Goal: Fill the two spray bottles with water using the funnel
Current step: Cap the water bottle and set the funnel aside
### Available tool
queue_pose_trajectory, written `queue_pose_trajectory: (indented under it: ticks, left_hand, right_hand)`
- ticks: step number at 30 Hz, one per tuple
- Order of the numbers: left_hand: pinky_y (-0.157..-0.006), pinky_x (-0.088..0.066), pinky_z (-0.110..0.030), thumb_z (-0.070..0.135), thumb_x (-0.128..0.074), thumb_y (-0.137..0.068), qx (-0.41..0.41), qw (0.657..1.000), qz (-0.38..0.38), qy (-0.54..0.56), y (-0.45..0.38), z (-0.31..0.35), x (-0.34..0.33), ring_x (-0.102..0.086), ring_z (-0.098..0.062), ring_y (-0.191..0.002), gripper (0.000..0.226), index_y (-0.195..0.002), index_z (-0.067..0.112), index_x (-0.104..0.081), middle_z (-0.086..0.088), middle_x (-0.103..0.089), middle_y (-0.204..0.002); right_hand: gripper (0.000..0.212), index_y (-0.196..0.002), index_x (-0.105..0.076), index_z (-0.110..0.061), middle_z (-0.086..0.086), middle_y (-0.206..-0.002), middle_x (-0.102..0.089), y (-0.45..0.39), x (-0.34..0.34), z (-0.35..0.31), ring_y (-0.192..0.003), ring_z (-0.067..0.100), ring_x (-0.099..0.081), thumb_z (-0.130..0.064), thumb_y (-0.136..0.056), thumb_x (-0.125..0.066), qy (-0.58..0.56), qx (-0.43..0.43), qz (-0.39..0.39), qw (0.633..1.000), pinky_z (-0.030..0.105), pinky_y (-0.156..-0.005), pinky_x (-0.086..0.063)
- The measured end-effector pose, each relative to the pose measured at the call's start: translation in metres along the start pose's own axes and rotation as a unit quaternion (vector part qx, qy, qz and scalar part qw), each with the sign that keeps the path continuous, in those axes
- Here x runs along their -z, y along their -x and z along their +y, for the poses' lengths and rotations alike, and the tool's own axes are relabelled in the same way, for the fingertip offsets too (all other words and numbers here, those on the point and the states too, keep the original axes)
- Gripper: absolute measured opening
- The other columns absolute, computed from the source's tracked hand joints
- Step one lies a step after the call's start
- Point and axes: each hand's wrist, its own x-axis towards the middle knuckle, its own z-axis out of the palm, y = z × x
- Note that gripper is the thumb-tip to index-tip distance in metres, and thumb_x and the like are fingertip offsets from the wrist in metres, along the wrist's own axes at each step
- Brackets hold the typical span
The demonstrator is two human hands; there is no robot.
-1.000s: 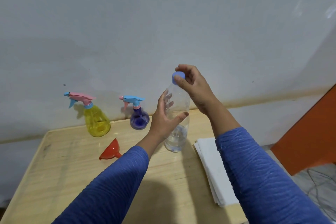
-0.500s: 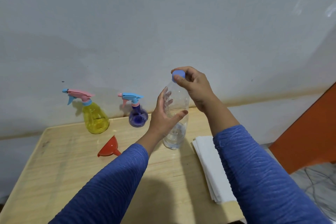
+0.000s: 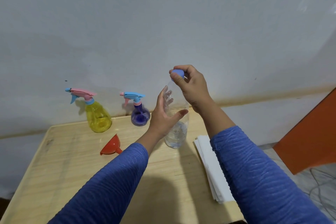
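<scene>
Head view shows the left hand [image 3: 163, 118] wrapped around the body of a clear plastic water bottle [image 3: 177, 132], thumb across the near side and fingers curled behind it, while the right hand [image 3: 190, 85] pinches the blue cap [image 3: 177, 73] between thumb and fingertips at the top.

Judging from this, the cap is being unscrewed, and the main risk is a squeeze: the bottle wall looks thin, so a hard grip once the cap is free could push water out over the neck onto the wooden table [image 3: 63, 169]. The bottle looks slightly lifted or tilted rather than planted, so a slip of the left hand could tip it toward the stack of white paper towels [image 3: 205, 154] just to its right. A dropped cap could roll off the near edge.

As for contents, the water bottle holds water only in its lower part; the upper part looks empty. The yellow spray bottle [image 3: 98, 116], far left, and the smaller purple spray bottle [image 3: 140, 116], to its right, both stand upright by the wall with their trigger heads screwed on; I cannot tell whether either holds liquid. The red funnel [image 3: 111, 145] lies on its side on the table, near the yellow bottle and left of the water bottle, touching neither.
</scene>
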Motion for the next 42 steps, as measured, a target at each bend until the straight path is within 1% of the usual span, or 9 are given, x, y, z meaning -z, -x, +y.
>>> queue_pose_trajectory:
  ticks: [5,10,18,22,27,31,36,39,42]
  left_hand:
    - [-0.109,-0.036,-0.029,0.041,-0.081,-0.064,0.01,1.0,-0.006,0.012,-0.001,0.001,-0.001,-0.041,0.0,-0.128,0.1,-0.144,0.038,-0.021,0.015,-0.036,-0.142]
    - [-0.107,-0.031,-0.019,0.024,-0.084,-0.068,0.033,0.999,-0.023,-0.027,0.003,-0.013,0.0,-0.03,0.002,-0.136,0.105,-0.147,0.041,-0.016,0.021,-0.032,-0.148]
    - [-0.113,-0.031,-0.031,0.018,-0.077,-0.078,0.094,0.994,-0.048,-0.036,0.023,-0.066,0.008,-0.033,0.005,-0.135,0.094,-0.146,0.046,-0.018,0.026,-0.032,-0.149]
    - [-0.11,-0.029,-0.016,0.003,-0.068,-0.083,0.098,0.994,-0.032,-0.022,0.023,-0.076,0.01,-0.035,0.008,-0.132,0.084,-0.147,0.035,-0.024,0.019,-0.032,-0.15]
    - [-0.114,-0.028,-0.024,0.007,-0.071,-0.081,0.094,0.994,-0.042,-0.038,0.02,-0.078,0.017,-0.033,0.004,-0.135,0.082,-0.146,0.034,-0.028,0.018,-0.037,-0.146]
    - [-0.103,-0.027,-0.006,0.026,-0.07,-0.083,0.043,0.973,-0.022,-0.224,0.027,-0.075,0.048,-0.041,0.0,-0.126,0.067,-0.143,0.025,-0.039,0.015,-0.047,-0.135]
    - [-0.112,0.001,-0.058,0.045,-0.065,-0.083,0.144,0.875,-0.005,-0.462,0.042,-0.096,0.121,-0.007,-0.014,-0.146,0.057,-0.136,0.04,-0.044,0.01,-0.022,-0.155]
    - [-0.11,0.001,-0.062,0.047,-0.069,-0.078,0.208,0.855,-0.035,-0.474,0.054,-0.099,0.158,0.006,-0.018,-0.146,0.063,-0.135,0.043,-0.043,0.008,-0.004,-0.159]
    - [-0.113,-0.021,-0.049,0.037,-0.08,-0.07,0.249,0.859,-0.069,-0.442,0.063,-0.102,0.18,-0.005,-0.024,-0.146,0.082,-0.14,0.039,-0.038,0.002,0.001,-0.16]
  right_hand:
    - [0.03,-0.114,-0.054,-0.021,-0.006,-0.114,-0.063,0.005,-0.003,0.009,-0.107,0.011,-0.059,-0.029,-0.087,-0.064,0.033,0.04,0.027,0.998,0.038,-0.1,-0.047]
    - [0.07,-0.138,-0.024,-0.043,-0.021,-0.141,-0.034,0.032,-0.002,0.042,-0.132,0.0,-0.036,-0.033,-0.083,-0.066,0.028,0.064,-0.002,0.998,0.019,-0.109,-0.031]
    - [0.1,-0.137,0.005,-0.057,-0.041,-0.143,-0.01,0.059,-0.006,0.1,-0.142,0.004,-0.025,-0.036,-0.077,-0.072,0.057,0.001,-0.027,0.998,0.024,-0.108,-0.03]
    - [0.102,-0.141,0.001,-0.049,-0.012,-0.156,-0.02,0.056,-0.012,0.11,-0.139,0.008,-0.032,-0.034,-0.073,-0.074,0.059,-0.01,-0.008,0.998,0.024,-0.108,-0.033]
    - [0.097,-0.141,-0.009,-0.046,0.005,-0.148,-0.038,0.055,-0.019,0.115,-0.124,0.002,-0.045,-0.024,-0.075,-0.077,0.059,-0.012,0.04,0.997,-0.003,-0.091,-0.032]
    - [0.098,-0.141,-0.009,-0.049,0.003,-0.148,-0.04,0.056,-0.029,0.116,-0.131,0.011,-0.043,-0.029,-0.074,-0.077,0.058,-0.016,0.081,0.995,0.003,-0.098,-0.032]
    - [0.097,-0.144,-0.013,-0.044,0.004,-0.145,-0.042,0.059,-0.047,0.109,-0.126,0.014,-0.046,-0.026,-0.074,-0.077,0.071,-0.021,0.129,0.989,0.007,-0.099,-0.032]
    - [0.097,-0.145,-0.013,-0.044,0.002,-0.146,-0.04,0.064,-0.06,0.103,-0.128,0.015,-0.045,-0.022,-0.075,-0.077,0.08,-0.021,0.158,0.984,0.012,-0.103,-0.034]
    - [0.096,-0.144,-0.013,-0.043,-0.001,-0.149,-0.037,0.071,-0.073,0.097,-0.132,0.018,-0.043,-0.022,-0.076,-0.076,0.098,-0.015,0.186,0.978,0.035,-0.109,-0.037]
